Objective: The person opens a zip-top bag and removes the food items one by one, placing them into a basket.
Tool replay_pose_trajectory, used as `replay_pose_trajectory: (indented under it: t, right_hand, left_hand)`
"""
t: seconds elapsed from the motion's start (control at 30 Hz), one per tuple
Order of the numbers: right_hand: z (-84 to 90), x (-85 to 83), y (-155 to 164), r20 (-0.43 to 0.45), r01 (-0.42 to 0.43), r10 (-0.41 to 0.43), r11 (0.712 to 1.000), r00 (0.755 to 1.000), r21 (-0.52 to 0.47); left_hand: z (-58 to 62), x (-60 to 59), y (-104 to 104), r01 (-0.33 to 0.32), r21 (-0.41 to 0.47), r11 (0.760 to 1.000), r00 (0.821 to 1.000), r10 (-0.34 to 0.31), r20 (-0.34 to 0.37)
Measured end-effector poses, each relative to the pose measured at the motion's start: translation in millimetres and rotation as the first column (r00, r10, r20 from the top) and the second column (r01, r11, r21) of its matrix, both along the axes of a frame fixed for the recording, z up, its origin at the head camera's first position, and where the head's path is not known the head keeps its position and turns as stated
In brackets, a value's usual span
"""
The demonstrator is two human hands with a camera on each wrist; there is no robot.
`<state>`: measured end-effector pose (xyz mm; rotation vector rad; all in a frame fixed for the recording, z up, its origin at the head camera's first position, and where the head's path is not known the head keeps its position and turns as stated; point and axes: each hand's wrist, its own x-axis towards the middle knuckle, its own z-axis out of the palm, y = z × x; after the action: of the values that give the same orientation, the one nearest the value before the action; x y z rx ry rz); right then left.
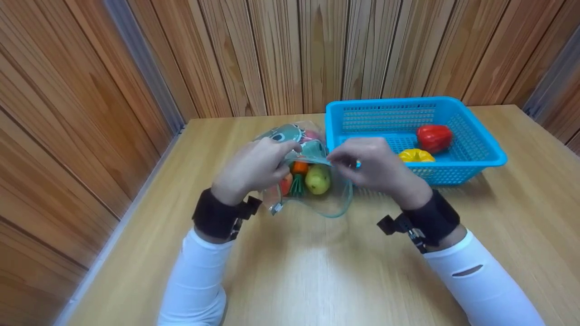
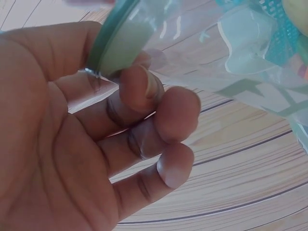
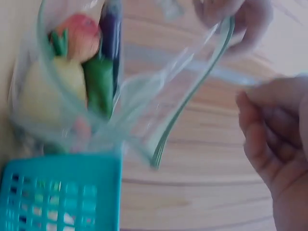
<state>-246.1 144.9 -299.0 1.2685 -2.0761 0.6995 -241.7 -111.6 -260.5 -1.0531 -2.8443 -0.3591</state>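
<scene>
A clear zip bag point(image 1: 312, 148) with a green rim lies on the table, its mouth spread toward me. Inside are a yellow-green pear point(image 1: 318, 179), a carrot point(image 1: 300, 167) with green tops and a reddish fruit point(image 1: 285, 184). An eggplant point(image 3: 110, 33) and a green pepper point(image 3: 99, 86) also show through the bag in the right wrist view. My left hand point(image 1: 260, 165) pinches the bag's upper rim between thumb and fingers. Close to the rim's right end, my right hand point(image 1: 374, 163) has loosely bent fingers. The right wrist view shows it apart from the bag, holding nothing.
Right of the bag stands a blue plastic basket point(image 1: 453, 164), holding a red bell pepper point(image 1: 434, 138) and a yellow pumpkin-like piece point(image 1: 417, 155). Its left side is right beside the bag. A wooden plank wall point(image 1: 276, 54) rises behind the table point(image 1: 312, 271), another at the left.
</scene>
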Motion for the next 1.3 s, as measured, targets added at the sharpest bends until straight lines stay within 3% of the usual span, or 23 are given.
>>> replay_pose_trajectory:
  t: [0.07, 0.13, 0.23, 0.3, 0.4, 0.5, 0.67, 0.93, 1.13, 1.3]
  right_hand:
    - [-2.2, 5.4, -8, 0.073, -0.101, 0.097, 0.993, 0.993, 0.056]
    - [-6.4, 9.1, -17, 0.194, -0.164, 0.135, 0.976, 0.972, 0.141]
    - [-18.2, 11.3, -30, 0.360, -0.158, 0.046, 0.944, 0.932, 0.289]
    - [-29.8, 9.6, -38, 0.407, -0.104, -0.062, 0.922, 0.911, 0.374]
    - [-50.4, 3.6, -46, 0.379, 0.011, -0.204, 0.891, 0.902, 0.453]
    - [-67.6, -2.1, -46, 0.321, 0.106, -0.287, 0.870, 0.903, 0.482]
    - [-78.3, -8.6, -41, 0.229, 0.151, -0.283, 0.872, 0.931, 0.465]
    - [-76.5, -9.9, -40, 0.107, 0.216, -0.293, 0.866, 0.950, 0.451]
    - [-81.2, -12.3, -39, 0.157, 0.184, -0.285, 0.867, 0.946, 0.463]
    - [-81.2, -13.7, -41, 0.243, 0.137, -0.315, 0.824, 0.917, 0.550]
  left_hand:
    - [0.1, 0.1, 1, -0.002, -0.011, 1.000, 1.000, 0.002, -0.001]
    - [0.1, 0.4, 1, -0.007, -0.017, 1.000, 1.000, 0.007, 0.003]
    - [0.0, 1.4, 1, -0.014, -0.008, 1.000, 1.000, 0.014, 0.019]
    - [-0.7, 1.9, 1, -0.013, -0.003, 1.000, 1.000, 0.013, 0.028]
    - [-2.0, 2.2, 0, -0.003, 0.008, 1.000, 0.999, 0.003, 0.035]
    - [-3.0, 2.0, 0, 0.012, 0.015, 1.000, 0.999, -0.013, 0.032]
    - [-2.8, 1.7, 1, 0.036, 0.025, 0.999, 0.999, -0.037, 0.022]
    - [-2.1, 0.8, 2, 0.050, 0.027, 0.998, 0.999, -0.051, 0.011]
    - [-3.3, 0.0, 1, 0.070, 0.023, 0.997, 0.997, -0.070, -0.013]
    - [-2.1, 0.5, 1, 0.048, 0.017, 0.999, 0.998, -0.049, 0.029]
